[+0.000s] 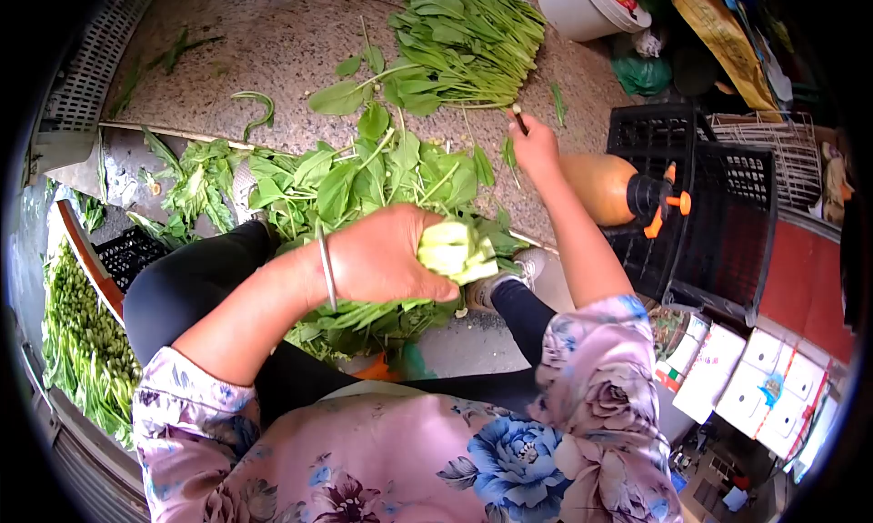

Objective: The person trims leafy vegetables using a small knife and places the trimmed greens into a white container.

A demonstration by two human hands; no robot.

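My left hand (386,253), with a bangle at its wrist, is wrapped round a bunch of leafy greens (455,252). The pale cut stem ends point right, and leaves show beneath the hand. My right hand (535,145) is closed on a small dark-handled tool (519,120) at the near edge of a large stack of greens (464,41). The tool's full shape cannot be made out. Loose leaves (364,177) lie between the two hands, on the front of the speckled slab (300,32).
An orange sprayer bottle (596,188) stands right of my right forearm, beside black crates (723,223). A white bucket (591,5) is at the back right. Bundled greens (86,341) fill a container at the left. White boxes (759,391) sit at the lower right.
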